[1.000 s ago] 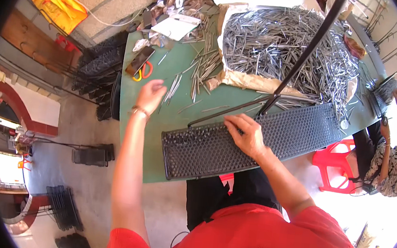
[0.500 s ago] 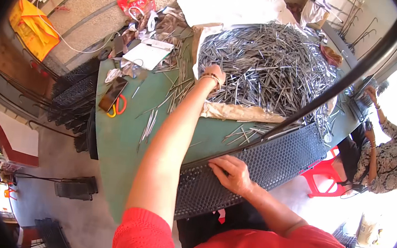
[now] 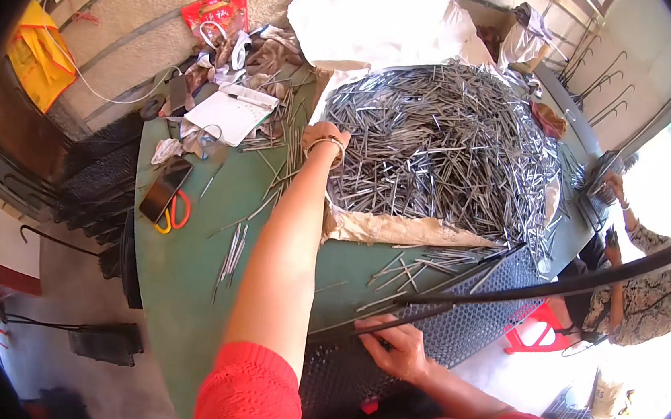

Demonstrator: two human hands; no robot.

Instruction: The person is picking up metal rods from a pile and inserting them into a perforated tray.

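Observation:
At the left edge of a large heap of thin metal rods point(image 3: 446, 147), my left hand point(image 3: 326, 140) is curled, with a bracelet at the wrist. Its fingertips are hidden, so what it holds cannot be made out. The heap lies in a box lined with brown paper point(image 3: 406, 231). My right hand point(image 3: 399, 349) grips the near rim of a black perforated rack point(image 3: 461, 327), which is tilted between the green table and my body. A long black bar point(image 3: 570, 293) runs from the rack toward the right.
On the green table point(image 3: 184, 268) lie loose rods point(image 3: 232, 254), a phone point(image 3: 165, 187), orange-handled scissors point(image 3: 177, 212) and an open notebook point(image 3: 233, 115). Black racks point(image 3: 109, 167) are stacked at the left. Another person point(image 3: 643, 288) sits at the right by a red stool point(image 3: 535, 330).
My left hand has moved left from the rods to the box's edge. The rack has tilted and its black bar has swung lower. The whole view has shifted slightly.

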